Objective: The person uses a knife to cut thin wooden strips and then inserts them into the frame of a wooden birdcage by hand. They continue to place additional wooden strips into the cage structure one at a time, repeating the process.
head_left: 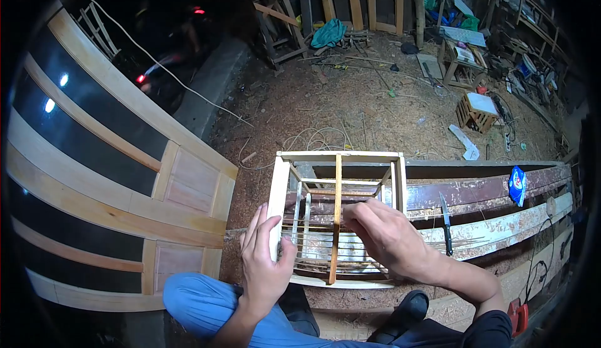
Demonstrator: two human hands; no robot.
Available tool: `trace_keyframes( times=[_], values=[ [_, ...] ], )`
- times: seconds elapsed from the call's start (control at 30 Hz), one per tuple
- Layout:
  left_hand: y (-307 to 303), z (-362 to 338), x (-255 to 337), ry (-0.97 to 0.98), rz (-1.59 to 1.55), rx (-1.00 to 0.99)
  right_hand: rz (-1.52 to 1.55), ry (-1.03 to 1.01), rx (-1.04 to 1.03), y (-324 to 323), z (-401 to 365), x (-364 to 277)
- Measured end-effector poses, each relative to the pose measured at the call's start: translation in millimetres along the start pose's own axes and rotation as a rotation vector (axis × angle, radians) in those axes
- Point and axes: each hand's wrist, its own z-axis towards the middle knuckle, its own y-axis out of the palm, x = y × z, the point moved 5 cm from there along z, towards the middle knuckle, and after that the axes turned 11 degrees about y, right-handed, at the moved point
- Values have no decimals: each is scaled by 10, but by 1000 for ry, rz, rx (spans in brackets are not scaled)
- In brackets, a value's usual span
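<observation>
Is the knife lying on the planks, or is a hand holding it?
Lying: the knife rests flat across the planks, apart from the right hand.

The wooden frame (338, 216) is showing pale, bare, matt wood. Left of it, a door (100, 207) is gleaming with smooth timber and glossy dark glass. Beneath it, rough planks (513, 226) are wearing flaked paint.

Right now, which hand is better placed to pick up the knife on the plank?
Likely right. The knife lies just beyond the right hand, on that side of the frame; the left hand grips the frame's left post.
</observation>
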Motion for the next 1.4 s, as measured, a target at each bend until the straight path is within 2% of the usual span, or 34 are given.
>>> trace_keyframes(
  times=[0.37,0.87,1.0,1.1,1.4],
  values=[
    [4,-15,-19,25,1,2,-6,27,63,-24,9,-30],
    [9,-11,12,22,30,-11,102,78,-83,3,84,-85],
    [17,-6,-19,33,27,0,-92,78,-56,-202,-1,-123],
    [25,-4,-4,25,2,7,1,187,-99,-231,-45,-70],
    [24,34,17,40,67,9,36,104,-11,-106,-33,37]
  ],
)
